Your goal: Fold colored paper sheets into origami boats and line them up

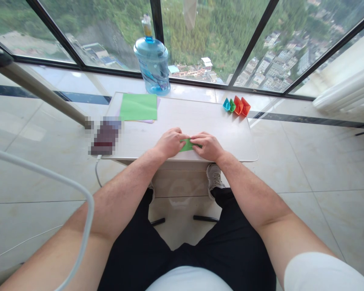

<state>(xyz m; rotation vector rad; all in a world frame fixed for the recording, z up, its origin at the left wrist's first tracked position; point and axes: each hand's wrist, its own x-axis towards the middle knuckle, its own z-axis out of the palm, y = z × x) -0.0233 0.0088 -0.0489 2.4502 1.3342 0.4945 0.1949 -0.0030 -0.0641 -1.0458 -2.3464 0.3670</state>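
Near the middle of the bench's (pixel 194 115) near edge, the green paper (pixel 187 146) is pinched in the grip of both left hand (pixel 170 142) and right hand (pixel 208 145); seemingly light and easily creased, it is best held by its edges.

Left hand (pixel 170 142) and right hand (pixel 208 145) partly hid the paper (pixel 187 146), their grip unclear; pixelation blurred the corded object (pixel 104 137); the left shoe (pixel 152 191) was mostly hidden; the right edge cropped the curtain (pixel 348 91).

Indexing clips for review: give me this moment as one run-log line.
left hand: on small green paper | right hand: on same paper | far right: four folded paper pieces | far left: larger green sheet
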